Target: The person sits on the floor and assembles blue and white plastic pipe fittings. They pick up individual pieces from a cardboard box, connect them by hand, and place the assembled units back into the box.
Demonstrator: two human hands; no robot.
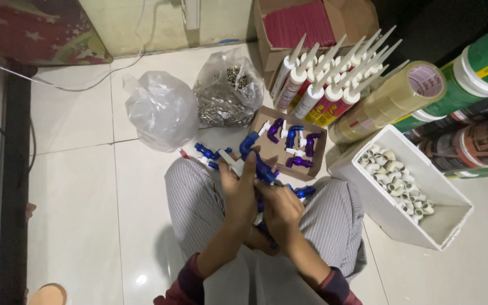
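1. Nearest cam: right hand and left hand, both over lap, striped trousers under them.
2. Left hand closed round blue-and-white plastic tap, fingers wrapped on body, white end poking out top-left. Right hand curled shut on lower end of same cluster of blue parts; exact contact hidden, can't tell if on same tap or a 2nd piece.
3. Tap held mid-air above knees, just short of small cardboard tray w/ more purple/blue taps in it.
4. Risk: grip mostly on fingertips, parts smooth plastic. Slip likely → drop onto glossy tile floor, could crack or skid off.
5. Risk: loose blue taps lying on floor by left knee, touching/near leg. Knee shift probably kicks them away.
6. Risk: tray sits close to hands; elbow or wrist swing fwd could tip it, spill contents.
7. Further out: bag of metal fittings and empty-looking clear bag behind tray; sealant cartridges leaning in row, tape roll beside; white bin of elbow fittings at right knee. Cartridges stand tilted. Bump to bin or tray could start them sliding.
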